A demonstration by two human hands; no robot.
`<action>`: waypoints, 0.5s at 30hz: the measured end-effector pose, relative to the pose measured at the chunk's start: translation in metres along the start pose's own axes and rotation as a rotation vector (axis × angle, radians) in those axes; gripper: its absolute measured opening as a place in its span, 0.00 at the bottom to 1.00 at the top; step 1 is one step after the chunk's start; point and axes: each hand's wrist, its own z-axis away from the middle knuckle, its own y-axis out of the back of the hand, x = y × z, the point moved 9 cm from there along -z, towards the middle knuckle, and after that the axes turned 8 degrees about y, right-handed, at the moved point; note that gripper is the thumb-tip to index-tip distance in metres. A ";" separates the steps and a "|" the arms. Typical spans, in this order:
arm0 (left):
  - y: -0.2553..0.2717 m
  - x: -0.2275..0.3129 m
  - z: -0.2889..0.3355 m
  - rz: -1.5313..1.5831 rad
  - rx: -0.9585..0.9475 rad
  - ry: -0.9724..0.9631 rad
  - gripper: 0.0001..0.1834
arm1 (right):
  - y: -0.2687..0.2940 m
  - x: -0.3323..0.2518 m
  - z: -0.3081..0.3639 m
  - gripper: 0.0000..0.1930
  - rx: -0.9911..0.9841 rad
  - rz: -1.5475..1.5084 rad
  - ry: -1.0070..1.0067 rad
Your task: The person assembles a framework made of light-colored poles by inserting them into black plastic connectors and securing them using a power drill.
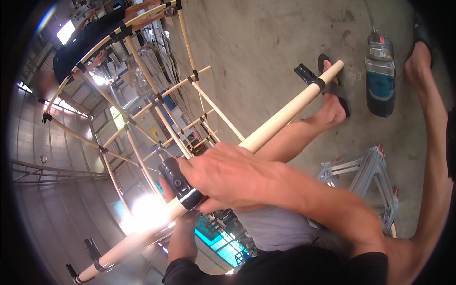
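A long cream pipe [280, 118] runs slantwise across the middle, from lower left to upper right. A black pipe joint [178, 183] sits around it near the centre. My right hand [228, 173] is closed over the pipe, with its thumb and fingers against that joint. From beneath, my left hand [166, 190] wraps the pipe beside the same joint; most of its palm and fingers are hidden. Towards the pipe's far end is another black joint [306, 75]. More black fittings [91, 248] are fixed near its lower left end.
A large frame of cream pipes [156, 97] with black joints stands at left. Beyond it is a person in dark clothes [90, 38]. On the concrete floor [270, 42] lie a black and teal object [380, 78] and an aluminium-profile frame [363, 173]. Sandalled feet [332, 102] rest there.
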 end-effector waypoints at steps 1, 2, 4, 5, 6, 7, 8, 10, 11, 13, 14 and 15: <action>-0.001 0.001 -0.002 0.012 -0.079 -0.013 0.38 | 0.001 -0.002 0.001 0.20 0.030 0.026 -0.001; -0.001 0.002 -0.002 -0.030 -0.101 -0.045 0.38 | 0.000 -0.001 0.000 0.19 0.016 0.022 0.002; 0.003 0.002 0.001 -0.048 -0.066 -0.045 0.38 | 0.003 0.000 -0.003 0.18 -0.011 0.009 0.006; 0.005 0.000 0.004 -0.022 -0.008 -0.015 0.38 | 0.002 0.002 -0.006 0.17 -0.061 -0.060 0.010; 0.009 0.000 0.008 -0.075 0.103 -0.020 0.38 | 0.002 0.005 -0.009 0.16 -0.111 -0.130 0.014; 0.013 -0.001 0.010 -0.124 0.207 -0.017 0.39 | 0.000 0.006 -0.011 0.16 -0.160 -0.190 0.014; 0.012 0.001 0.016 -0.250 0.366 -0.046 0.39 | 0.001 0.007 -0.013 0.13 -0.137 -0.201 0.009; 0.012 0.002 0.021 -0.330 0.376 -0.036 0.39 | 0.001 0.008 -0.011 0.15 -0.146 -0.181 -0.018; 0.012 0.001 0.020 -0.282 0.231 0.003 0.39 | 0.000 0.007 -0.011 0.16 -0.153 -0.176 -0.027; 0.007 0.003 0.019 -0.178 0.047 0.031 0.37 | 0.001 -0.004 -0.007 0.18 -0.046 -0.053 0.052; 0.004 0.006 0.014 -0.123 0.007 0.021 0.35 | 0.002 -0.010 -0.005 0.20 0.006 0.010 0.091; 0.008 0.014 0.016 -0.212 0.034 0.007 0.33 | 0.000 -0.011 -0.004 0.21 0.014 0.014 0.105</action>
